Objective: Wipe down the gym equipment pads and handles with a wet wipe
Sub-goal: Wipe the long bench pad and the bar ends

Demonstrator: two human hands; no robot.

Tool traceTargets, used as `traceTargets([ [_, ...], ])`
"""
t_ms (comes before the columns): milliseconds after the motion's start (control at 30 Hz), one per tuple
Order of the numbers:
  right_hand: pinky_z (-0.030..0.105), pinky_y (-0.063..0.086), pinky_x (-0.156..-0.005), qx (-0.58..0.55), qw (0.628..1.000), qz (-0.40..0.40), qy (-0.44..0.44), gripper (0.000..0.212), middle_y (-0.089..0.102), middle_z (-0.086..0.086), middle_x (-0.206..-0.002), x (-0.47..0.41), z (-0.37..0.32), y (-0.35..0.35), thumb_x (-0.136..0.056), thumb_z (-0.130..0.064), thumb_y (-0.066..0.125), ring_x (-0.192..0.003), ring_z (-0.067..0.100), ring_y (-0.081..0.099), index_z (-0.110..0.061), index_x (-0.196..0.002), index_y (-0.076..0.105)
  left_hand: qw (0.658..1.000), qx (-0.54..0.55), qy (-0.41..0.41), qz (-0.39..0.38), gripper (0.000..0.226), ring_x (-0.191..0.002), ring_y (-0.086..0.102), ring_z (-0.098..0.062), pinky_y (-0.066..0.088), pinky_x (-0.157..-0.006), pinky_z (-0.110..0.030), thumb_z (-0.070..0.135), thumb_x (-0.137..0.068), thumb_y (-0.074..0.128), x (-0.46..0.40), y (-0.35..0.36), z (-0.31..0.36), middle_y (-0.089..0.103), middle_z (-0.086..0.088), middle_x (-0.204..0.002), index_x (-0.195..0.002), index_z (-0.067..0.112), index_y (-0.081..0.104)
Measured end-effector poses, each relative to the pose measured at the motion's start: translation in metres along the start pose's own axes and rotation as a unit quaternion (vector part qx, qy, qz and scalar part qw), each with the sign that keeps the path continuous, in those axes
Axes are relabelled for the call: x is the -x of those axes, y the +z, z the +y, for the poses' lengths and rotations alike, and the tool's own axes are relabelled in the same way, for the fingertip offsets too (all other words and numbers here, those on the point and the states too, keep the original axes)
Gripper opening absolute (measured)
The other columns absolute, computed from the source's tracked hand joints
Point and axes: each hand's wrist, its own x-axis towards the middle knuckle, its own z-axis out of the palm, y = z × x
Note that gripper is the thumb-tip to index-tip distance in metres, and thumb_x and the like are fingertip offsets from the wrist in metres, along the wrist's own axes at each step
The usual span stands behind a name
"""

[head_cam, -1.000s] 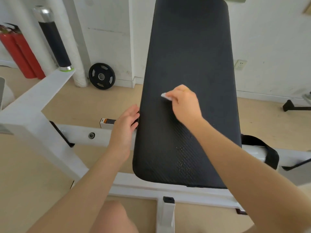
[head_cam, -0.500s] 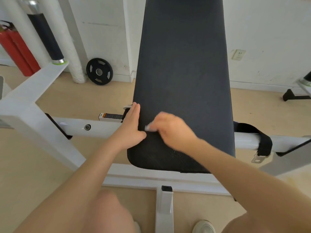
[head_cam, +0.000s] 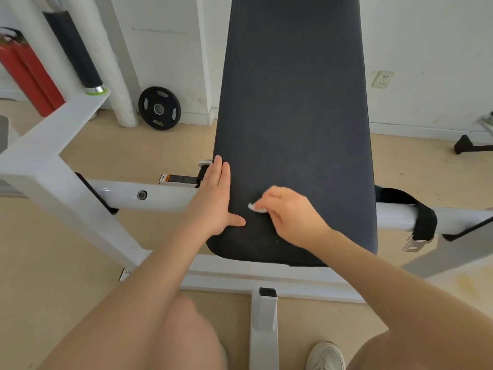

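Head view: a long black bench pad on a white steel frame runs away toward a white wall. The left hand lies flat, fingers straight, on the pad's left edge near its near end. The right hand, just beside it, has its fingers curled round a small white wet wipe pressed on the pad. The floor is beige. A black weight plate leans at the wall base, red cylinders stand far left, and a socket sits on the wall.
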Motion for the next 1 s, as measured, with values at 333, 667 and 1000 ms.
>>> traceTargets([
  [333,0.038,0.046,-0.085,0.004,0.983,0.122,0.136,0.026,0.059,0.016,-0.104,-0.06,0.027,-0.049,-0.089,-0.002,0.044,-0.096,0.03,0.057,-0.004,-0.099,0.068,0.991,-0.116,0.032,0.053,0.085,-0.143,0.008,-0.027,0.019,-0.113,-0.038,0.024,-0.085,0.064,0.018,0.003,0.025,-0.004,-0.01,-0.156,-0.148,0.014,0.008],
  [667,0.036,0.048,-0.079,0.026,0.998,0.001,0.059,0.025,0.061,0.016,-0.1,0.007,0.008,-0.018,-0.083,0.005,0.049,-0.09,0.034,0.058,-0.004,-0.1,0.066,0.994,-0.11,0.017,0.019,0.083,-0.144,0.005,-0.024,0.025,-0.111,-0.039,0.021,-0.086,0.063,0.015,0.002,0.026,0.0,-0.004,-0.157,-0.148,0.018,0.008],
  [1000,0.036,0.046,-0.087,0.039,0.977,0.125,0.167,0.026,0.054,0.016,-0.109,-0.025,0.044,-0.055,-0.089,0.0,0.048,-0.097,0.032,0.055,-0.006,-0.108,0.065,0.984,-0.143,0.102,-0.021,0.094,-0.142,0.012,-0.024,0.025,-0.111,-0.038,0.041,-0.08,0.066,0.015,-0.004,0.058,0.007,-0.005,-0.156,-0.148,0.015,0.007],
])
